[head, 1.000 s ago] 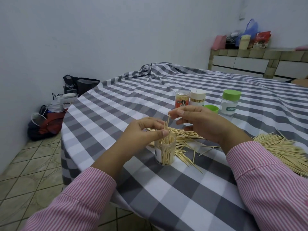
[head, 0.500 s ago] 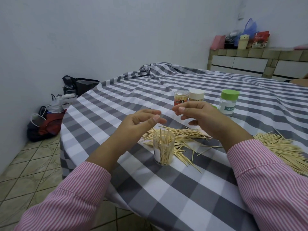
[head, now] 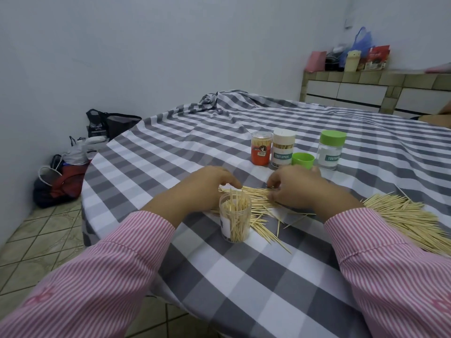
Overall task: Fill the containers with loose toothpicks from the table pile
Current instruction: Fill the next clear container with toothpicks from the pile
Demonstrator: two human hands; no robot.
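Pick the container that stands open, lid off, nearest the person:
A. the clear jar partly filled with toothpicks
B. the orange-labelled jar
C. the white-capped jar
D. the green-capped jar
A: the clear jar has no lid and toothpicks stick up from its mouth, while the other three, farther back, wear caps.

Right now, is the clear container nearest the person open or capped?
Open. The clear container stands upright with no lid, and toothpicks poke above its rim. A loose green cap sits farther back.

Walls: plain pale blue-white wall [head: 146, 45]
Floor: beige tiled floor [head: 36, 237]; bags [head: 73, 167] heaped by the wall
Furniture: tabletop [head: 244, 276] under grey-white checked cloth; tiled counter [head: 366, 86] carrying clutter at the far right
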